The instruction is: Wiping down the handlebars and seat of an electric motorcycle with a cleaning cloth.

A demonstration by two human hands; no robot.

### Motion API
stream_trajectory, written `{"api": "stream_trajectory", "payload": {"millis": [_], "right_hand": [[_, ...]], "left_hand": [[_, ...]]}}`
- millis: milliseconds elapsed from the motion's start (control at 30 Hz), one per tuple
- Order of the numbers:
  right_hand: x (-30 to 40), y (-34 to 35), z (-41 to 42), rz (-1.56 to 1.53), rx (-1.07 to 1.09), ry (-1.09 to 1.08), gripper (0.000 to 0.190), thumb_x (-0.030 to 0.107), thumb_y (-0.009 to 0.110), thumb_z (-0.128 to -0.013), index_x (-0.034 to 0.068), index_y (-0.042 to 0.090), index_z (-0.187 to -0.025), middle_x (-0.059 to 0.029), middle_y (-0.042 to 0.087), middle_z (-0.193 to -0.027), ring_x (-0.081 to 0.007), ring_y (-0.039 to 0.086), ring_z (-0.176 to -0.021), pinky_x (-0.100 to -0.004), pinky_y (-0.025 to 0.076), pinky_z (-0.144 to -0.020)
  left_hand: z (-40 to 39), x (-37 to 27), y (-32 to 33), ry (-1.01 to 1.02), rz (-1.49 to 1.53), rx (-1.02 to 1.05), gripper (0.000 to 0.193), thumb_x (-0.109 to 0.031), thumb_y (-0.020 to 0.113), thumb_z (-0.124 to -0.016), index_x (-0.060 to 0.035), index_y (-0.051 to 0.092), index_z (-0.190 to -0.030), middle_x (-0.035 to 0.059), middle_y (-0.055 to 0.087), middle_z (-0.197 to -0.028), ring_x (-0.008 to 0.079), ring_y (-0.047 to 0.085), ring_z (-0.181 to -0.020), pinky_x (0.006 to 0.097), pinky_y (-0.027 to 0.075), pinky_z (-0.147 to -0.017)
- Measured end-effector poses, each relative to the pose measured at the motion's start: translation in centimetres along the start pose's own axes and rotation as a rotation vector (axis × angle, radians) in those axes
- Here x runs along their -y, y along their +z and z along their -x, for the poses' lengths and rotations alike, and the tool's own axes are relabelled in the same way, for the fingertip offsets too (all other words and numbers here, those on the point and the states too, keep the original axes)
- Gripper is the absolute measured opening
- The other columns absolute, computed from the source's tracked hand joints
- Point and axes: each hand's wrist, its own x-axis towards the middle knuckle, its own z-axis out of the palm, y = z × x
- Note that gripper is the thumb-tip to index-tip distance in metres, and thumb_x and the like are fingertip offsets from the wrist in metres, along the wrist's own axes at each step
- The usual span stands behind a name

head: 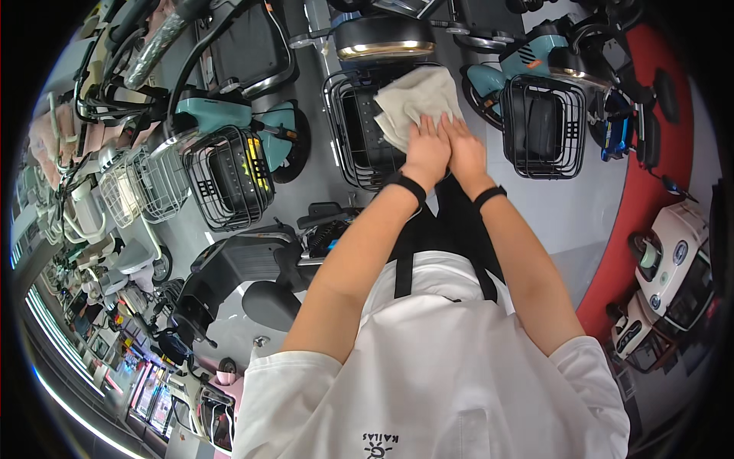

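A cream cloth (421, 94) lies bunched over the right part of a black wire basket (342, 137) on the front of a scooter. My left hand (428, 148) and my right hand (465, 148) are side by side at the cloth's near edge. The fingers of both hands rest over its folds and appear to grip it; the thumbs and the underside of the cloth are hidden. Beyond the basket is a rounded black housing with gold trim (384, 47). The left part of the basket shows its dark perforated inside.
Teal scooters with black baskets stand on both sides, one basket at left (229, 178) and one at right (545, 129). A dark scooter (246, 258) is close at my left. White model cars (668, 269) sit beyond a red floor strip (608, 275) at right.
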Motion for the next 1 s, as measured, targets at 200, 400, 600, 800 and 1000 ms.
{"api": "stream_trajectory", "payload": {"millis": [200,400,600,800,1000], "right_hand": [[3.8,-0.9,4.9,0.128,0.291,0.169,0.062,0.009,0.073,-0.080,-0.003,0.054,-0.138,-0.0223,0.068,-0.121,-0.0359,0.073,-0.098,-0.0435,0.060,-0.081],[6.0,-1.6,6.0,0.244,0.554,0.070,0.044,0.009,0.073,-0.073,-0.002,0.062,-0.115,-0.0206,0.075,-0.091,-0.0380,0.075,-0.084,-0.0465,0.060,-0.076],[6.5,-1.5,7.1,0.200,0.630,0.156,0.050,0.016,0.079,-0.072,0.006,0.057,-0.115,-0.0191,0.070,-0.115,-0.0361,0.067,-0.113,-0.0460,0.056,-0.092],[4.9,-1.6,9.1,0.119,0.199,0.024,0.070,0.007,0.078,-0.071,0.008,0.051,-0.136,-0.0228,0.046,-0.146,-0.0443,0.042,-0.139,-0.0501,0.042,-0.111],[5.3,-2.6,2.3,-0.149,0.152,0.006,0.082,-0.011,0.061,-0.073,0.008,0.046,-0.151,-0.0225,0.033,-0.163,-0.0480,0.035,-0.145,-0.0506,0.035,-0.120]], "left_hand": [[5.4,0.6,2.3,0.160,0.135,-0.053,0.077,-0.016,0.066,-0.085,0.0052,0.039,-0.154,0.0277,0.048,-0.154,0.0354,0.043,-0.147,0.0529,0.028,-0.120],[8.9,2.6,3.9,0.301,0.487,0.048,0.069,-0.007,0.063,-0.075,0.0040,0.054,-0.143,0.0232,0.053,-0.151,0.0304,0.045,-0.145,0.0453,0.030,-0.122],[11.1,3.1,4.7,0.211,0.774,-0.007,0.062,0.001,0.061,-0.076,-0.0076,0.062,-0.137,0.0182,0.054,-0.151,0.0281,0.043,-0.147,0.0454,0.029,-0.123],[12.1,2.4,3.5,0.154,0.774,-0.144,0.061,0.003,0.064,-0.077,-0.0095,0.062,-0.136,0.0176,0.048,-0.156,0.0320,0.042,-0.147,0.0462,0.032,-0.121],[8.8,5.4,-1.2,-0.061,0.512,-0.248,0.069,0.000,0.066,-0.077,-0.0139,0.055,-0.144,0.0203,0.044,-0.155,0.0398,0.045,-0.142,0.0550,0.042,-0.111]]}}
